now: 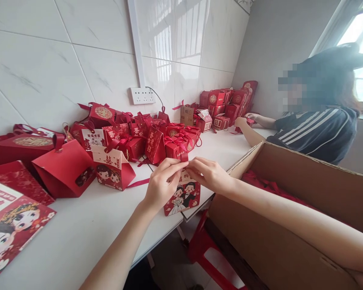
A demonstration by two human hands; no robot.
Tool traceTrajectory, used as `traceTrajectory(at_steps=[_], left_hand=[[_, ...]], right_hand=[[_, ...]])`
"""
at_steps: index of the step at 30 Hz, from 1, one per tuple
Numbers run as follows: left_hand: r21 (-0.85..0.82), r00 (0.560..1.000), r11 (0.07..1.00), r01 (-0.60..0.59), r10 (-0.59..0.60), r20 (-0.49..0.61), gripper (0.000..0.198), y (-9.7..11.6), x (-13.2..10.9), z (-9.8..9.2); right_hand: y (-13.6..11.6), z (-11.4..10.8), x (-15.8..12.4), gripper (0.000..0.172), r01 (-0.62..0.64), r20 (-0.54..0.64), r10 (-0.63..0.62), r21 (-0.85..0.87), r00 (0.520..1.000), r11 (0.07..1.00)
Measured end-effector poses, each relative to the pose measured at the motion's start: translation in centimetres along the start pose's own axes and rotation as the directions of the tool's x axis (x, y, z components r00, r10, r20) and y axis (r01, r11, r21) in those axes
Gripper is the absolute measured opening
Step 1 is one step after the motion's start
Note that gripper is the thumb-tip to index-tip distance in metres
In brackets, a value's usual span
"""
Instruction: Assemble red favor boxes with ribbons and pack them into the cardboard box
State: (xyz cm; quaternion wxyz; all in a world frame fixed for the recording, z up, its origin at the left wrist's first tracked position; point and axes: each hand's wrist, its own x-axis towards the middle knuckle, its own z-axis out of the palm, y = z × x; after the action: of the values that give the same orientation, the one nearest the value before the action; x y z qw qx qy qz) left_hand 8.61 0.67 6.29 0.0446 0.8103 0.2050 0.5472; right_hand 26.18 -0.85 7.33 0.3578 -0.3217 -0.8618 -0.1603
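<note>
A small red and white gift box (186,197) with a cartoon bride and groom stands upright near the table's front edge. My left hand (162,183) pinches at its top from the left, fingertips closed on the red ribbon (184,156). From the right, my right hand (210,174) pinches the same ribbon, its fingertips almost meeting the left ones. Both hands partly cover the box's upper part. Left of them, a red and white house-shaped box (110,175) stands with a ribbon loop on top.
Many red gift boxes (133,147) crowd the table (99,229) along the tiled wall. A cardboard carton (242,217) holding red items stands at the right, above a red stool (199,245). Across the table, a co-worker (317,129) handles a red item beside stacked boxes (216,98).
</note>
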Motion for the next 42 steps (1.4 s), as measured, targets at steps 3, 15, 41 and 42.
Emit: traceTrajectory(at_steps=[3, 15, 41, 42], left_hand=[[0.009, 1.0, 1.0, -0.002, 0.002, -0.015, 0.033, 0.1, -0.21, 0.24], [0.069, 0.999, 0.997, -0.035, 0.034, 0.016, 0.042, -0.2, -0.32, 0.52], [-0.088, 0.975, 0.974, 0.21, -0.203, 0.09, 0.036, -0.37, -0.41, 0.38], [-0.103, 0.972, 0.968, 0.228, -0.22, 0.088, 0.035, -0.32, -0.4, 0.41]], right_hand=[[0.05, 0.02, -0.1, 0.014, 0.007, -0.012, -0.007, 0.007, 1.0, 1.0], [0.14, 0.09, 0.09, 0.015, -0.041, 0.069, 0.04, 0.012, 0.997, 0.999], [0.05, -0.03, 0.42, 0.014, -0.315, 0.191, 0.257, 0.41, 0.947, 0.856], [0.09, -0.09, 0.42, 0.014, -0.305, 0.192, 0.245, 0.419, 0.95, 0.855]])
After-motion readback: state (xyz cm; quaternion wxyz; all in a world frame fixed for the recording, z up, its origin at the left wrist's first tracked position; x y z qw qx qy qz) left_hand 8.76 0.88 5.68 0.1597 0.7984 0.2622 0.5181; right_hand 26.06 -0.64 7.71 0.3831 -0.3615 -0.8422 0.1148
